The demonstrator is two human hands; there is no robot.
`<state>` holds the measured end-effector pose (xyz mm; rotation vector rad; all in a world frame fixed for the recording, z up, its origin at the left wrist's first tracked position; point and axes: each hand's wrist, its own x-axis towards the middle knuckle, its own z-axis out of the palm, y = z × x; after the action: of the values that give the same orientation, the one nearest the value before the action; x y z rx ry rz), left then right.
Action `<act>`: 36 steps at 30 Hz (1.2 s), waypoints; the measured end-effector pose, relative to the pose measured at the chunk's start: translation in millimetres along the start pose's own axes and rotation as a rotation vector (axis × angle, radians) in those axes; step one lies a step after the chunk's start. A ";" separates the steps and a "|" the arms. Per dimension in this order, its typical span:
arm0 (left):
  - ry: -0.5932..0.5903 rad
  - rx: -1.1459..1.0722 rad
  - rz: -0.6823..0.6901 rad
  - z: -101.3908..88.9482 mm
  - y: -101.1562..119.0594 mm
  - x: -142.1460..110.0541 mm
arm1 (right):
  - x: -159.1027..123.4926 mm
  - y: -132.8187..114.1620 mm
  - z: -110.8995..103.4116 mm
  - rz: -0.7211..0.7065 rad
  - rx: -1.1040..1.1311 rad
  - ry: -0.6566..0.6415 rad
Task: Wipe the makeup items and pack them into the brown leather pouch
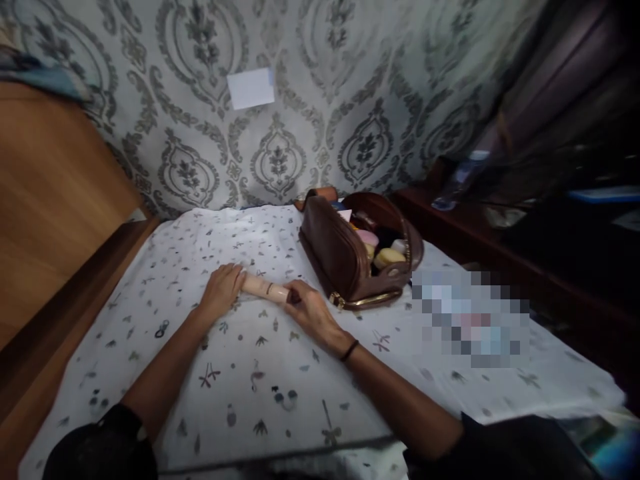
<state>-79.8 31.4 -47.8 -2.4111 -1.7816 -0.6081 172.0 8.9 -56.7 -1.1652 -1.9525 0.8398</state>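
Toward the middle of a printed cloth (300, 427), two hands share one slim beige tube (263, 287)

From the left, the left hand (223, 293) bends its fingers over the tube's left end, its grip closed on it. The tube slants between the hands, left end nearer the cloth's far edge, with a thin dark band round it. The right hand (314, 313), a dark band at its wrist, has its grip closed on the other end; the fingertips are partly hidden. The step in hand looks like a two-handed hold; any turn or pull from it would call for one end kept steady.

Beyond the cloth's left edge rises a wooden panel (60, 200). What lies beneath the cloth is hidden. Its far edge meets a damask-patterned wall (277, 193) bearing a blank-looking white card (251, 90). Near the far right corner sits a brown zip pouch (333, 250), gaping, with a yellow rounded item (390, 257) inside. By the right edge a pixelated patch (470, 320) conceals whatever lies there. Past that edge, a clear plastic bottle (457, 183) appears to stand on a dark wooden ledge (440, 223); the right side is too dim to read.
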 end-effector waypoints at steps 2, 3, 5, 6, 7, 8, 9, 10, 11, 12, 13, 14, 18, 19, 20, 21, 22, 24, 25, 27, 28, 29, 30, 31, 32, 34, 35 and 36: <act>0.007 0.014 -0.008 -0.8 -3.6 -0.7 | -0.4 0.4 -1.7 -0.007 0.013 -0.018; 0.016 0.019 -0.013 -0.8 -5.4 -0.9 | -0.6 0.3 -2.7 -0.008 0.021 -0.028; 0.034 0.022 -0.032 -0.2 -9.2 -0.9 | -0.7 -0.2 -4.1 -0.012 0.041 -0.044; 0.043 0.021 -0.044 0.4 -10.9 -0.8 | -0.6 -0.1 -4.3 -0.017 0.053 -0.050; 0.050 0.021 -0.056 1.2 -12.6 -0.6 | -0.3 0.2 -4.2 -0.020 0.063 -0.053; 0.057 0.021 -0.065 1.9 -14.1 -0.4 | -0.1 0.9 -3.8 -0.021 0.072 -0.052; 0.065 0.022 -0.073 2.7 -15.4 -0.1 | 0.3 1.9 -3.2 -0.018 0.080 -0.046; 0.073 0.022 -0.080 3.3 -16.5 0.1 | 0.6 3.3 -2.4 -0.014 0.087 -0.037; 0.081 0.023 -0.084 3.7 -17.3 0.3 | 1.1 5.0 -1.8 -0.008 0.098 -0.027; 0.089 0.025 -0.085 3.8 -17.9 0.5 | 1.5 6.8 -1.3 -0.003 0.112 -0.016; 0.096 0.028 -0.083 3.5 -18.1 0.8 | 1.8 8.5 -1.1 0.001 0.127 -0.012; 0.103 0.032 -0.077 2.8 -18.1 1.0 | 2.1 10.0 -1.3 0.007 0.137 -0.012; 0.116 0.040 -0.004 -2.2 -12.2 1.2 | 2.4 12.6 -4.7 0.017 0.118 -0.025; 0.113 0.036 0.025 -3.6 -9.1 1.1 | 2.4 12.5 -5.6 0.008 0.114 -0.028; 0.107 0.029 0.055 -4.9 -5.3 0.8 | 2.5 12.3 -6.2 -0.005 0.116 -0.029; 0.101 0.022 0.092 -6.0 -0.8 0.4 | 2.5 12.1 -6.5 -0.020 0.122 -0.032; 0.098 0.021 0.135 -6.9 4.1 0.0 | 2.6 12.0 -6.4 -0.035 0.128 -0.034; 0.111 0.040 0.237 -7.9 15.4 -1.4 | 2.4 11.9 -5.5 -0.059 0.132 -0.034; 0.125 0.057 0.291 -7.9 21.8 -2.3 | 2.1 11.8 -4.8 -0.067 0.132 -0.030; 0.154 0.089 0.387 -6.8 35.8 -4.9 | 1.2 11.1 -3.2 -0.081 0.129 -0.030; 0.161 0.099 0.423 -5.7 43.4 -6.5 | 0.6 10.3 -2.4 -0.091 0.126 -0.035; 0.163 0.108 0.458 -4.2 51.1 -8.3 | 0.1 9.3 -1.6 -0.105 0.119 -0.038; 0.163 0.116 0.490 -2.4 58.8 -10.2 | -0.4 8.1 -0.9 -0.121 0.102 -0.037; 0.164 0.128 0.513 -0.5 66.1 -12.0 | -0.7 6.9 -0.2 -0.139 0.077 -0.030; 0.168 0.143 0.525 1.4 72.8 -13.6 | -0.8 5.8 0.4 -0.156 0.045 -0.021; 0.173 0.177 0.522 4.4 83.2 -16.1 | -0.5 4.4 1.3 -0.187 -0.016 -0.002; 0.172 0.194 0.509 5.3 86.5 -16.9 | -0.2 4.1 1.7 -0.198 -0.038 0.002; 0.171 0.211 0.493 5.6 88.3 -17.4 | 0.1 4.0 1.9 -0.205 -0.052 0.001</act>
<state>-0.1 -10.9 -44.6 -2.4270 -1.0646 -0.5164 172.2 10.2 -61.0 -0.9736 -2.0622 0.6847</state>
